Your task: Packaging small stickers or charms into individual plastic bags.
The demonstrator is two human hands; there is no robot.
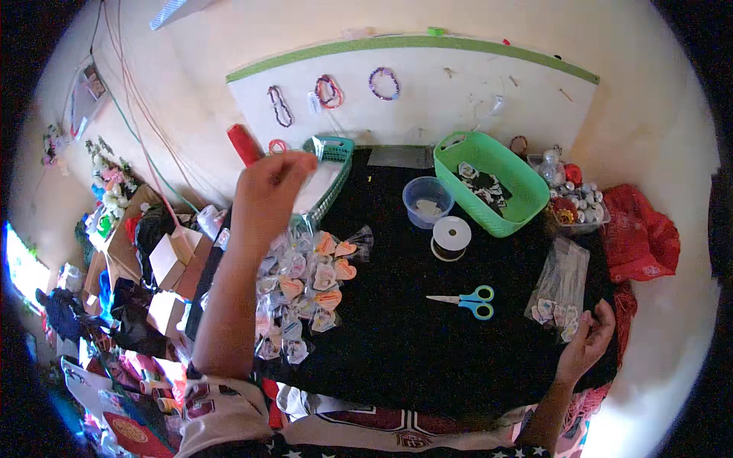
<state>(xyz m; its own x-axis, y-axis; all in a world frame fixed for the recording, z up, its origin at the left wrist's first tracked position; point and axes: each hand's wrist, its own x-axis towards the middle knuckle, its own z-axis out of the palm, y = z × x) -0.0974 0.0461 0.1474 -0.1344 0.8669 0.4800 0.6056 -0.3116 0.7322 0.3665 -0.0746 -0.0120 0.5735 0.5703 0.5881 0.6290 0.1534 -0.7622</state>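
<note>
The bench (427,336) is covered by a black cloth. Behind the left hand (269,189) stands a teal basket (333,149), and a red spool (244,143) lies just left of it. A green basket (489,180) holding small cards sits at the rear right, with a clear tray of beads (574,200) beside it and a red cloth (640,233) further right. A clear tub (427,200) and a ribbon spool (451,237) stand at centre, well apart from both hands. Blue scissors (467,300) lie closed between the spool and the right hand (588,340). Three bracelets hang on the white board (427,99) at the back.

The left forearm crosses the left part of the packet pile (305,294) and hides it. What the left hand pinches is too faint to make out; it looks like clear film. The fingers are drawn together at the tips, raised above the pile.

The pile consists of small clear packets with heart-shaped inserts, orange and pale, spread loosely on the cloth. The right hand rests at the bench edge, fingers curled loosely, touching the near corner of a clear bag (559,286) that holds similar hearts.
</note>
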